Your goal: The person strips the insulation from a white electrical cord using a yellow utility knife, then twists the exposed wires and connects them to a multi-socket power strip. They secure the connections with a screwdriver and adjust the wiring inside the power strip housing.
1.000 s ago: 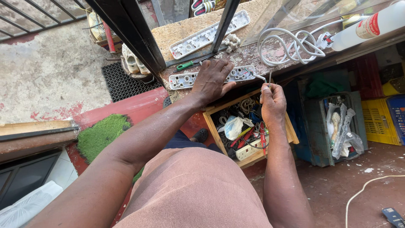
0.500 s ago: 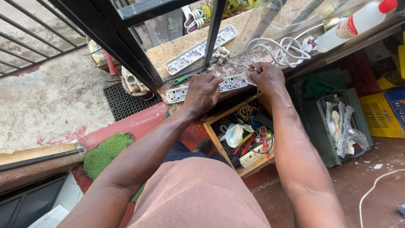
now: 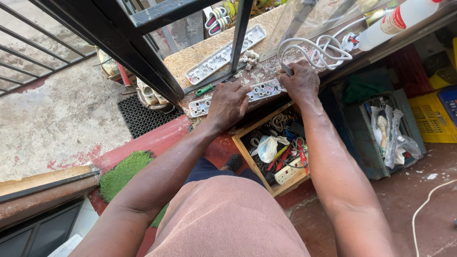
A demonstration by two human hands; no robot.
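Observation:
An opened white power strip (image 3: 261,90) lies along the front of a rough ledge (image 3: 190,59). My left hand (image 3: 227,103) presses flat on its middle, fingers spread. My right hand (image 3: 301,82) rests at the strip's right end, fingers curled where the white cable (image 3: 314,50) enters; what it pinches is hidden. The cable coils behind it on the ledge. A green-handled screwdriver (image 3: 205,89) lies just behind the strip, left of my left hand. The strip's white cover (image 3: 223,54) lies farther back.
A black metal window frame (image 3: 143,62) crosses the ledge. A white bottle (image 3: 395,21) lies at the far right. Below stand a wooden box of tools and wires (image 3: 278,152), a dark crate with plastic bags (image 3: 385,133) and a yellow crate (image 3: 431,119).
My right hand rose from above the wooden box onto the ledge at the strip's right end. My left hand stayed on the strip. The view shifted slightly.

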